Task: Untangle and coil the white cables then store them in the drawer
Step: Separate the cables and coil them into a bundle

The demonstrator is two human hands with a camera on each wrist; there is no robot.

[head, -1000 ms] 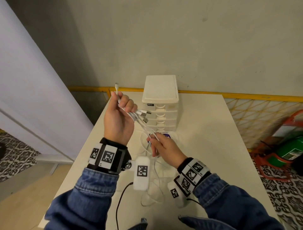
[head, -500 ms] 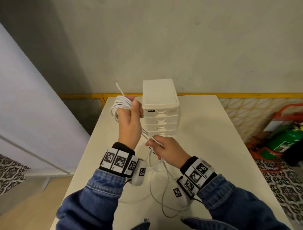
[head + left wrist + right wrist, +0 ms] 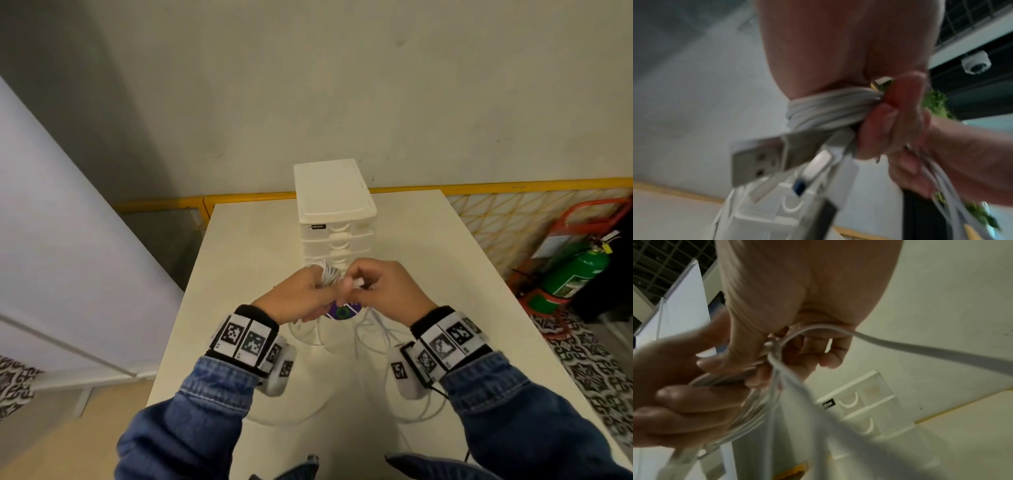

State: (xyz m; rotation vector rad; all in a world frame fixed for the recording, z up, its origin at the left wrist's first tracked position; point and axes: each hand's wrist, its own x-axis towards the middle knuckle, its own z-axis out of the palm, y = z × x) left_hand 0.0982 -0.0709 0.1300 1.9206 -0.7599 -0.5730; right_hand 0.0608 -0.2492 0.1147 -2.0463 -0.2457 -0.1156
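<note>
Both hands meet just in front of the white drawer unit [image 3: 334, 205]. My left hand [image 3: 318, 291] grips a coil of white cables [image 3: 329, 274] wound round its fingers; the turns [image 3: 828, 110] and silver USB plugs [image 3: 760, 159] show in the left wrist view. My right hand [image 3: 359, 286] pinches a white cable [image 3: 781, 344] right at the coil, and a free length [image 3: 920, 352] trails off to the right. Loose white cable loops [image 3: 376, 329] lie on the table under the hands. All drawers look closed.
The white table [image 3: 445, 274] holds a round purple and green item [image 3: 342, 312], partly hidden beneath the hands. More slack cable [image 3: 291, 414] lies near the front edge. A yellow rail [image 3: 479, 185] and a green extinguisher [image 3: 579, 274] stand beyond the table's right side.
The left hand has come down from beside the drawer unit's top to its lower front, with the cables wound round it. The right hand has risen to meet it at the coil.
</note>
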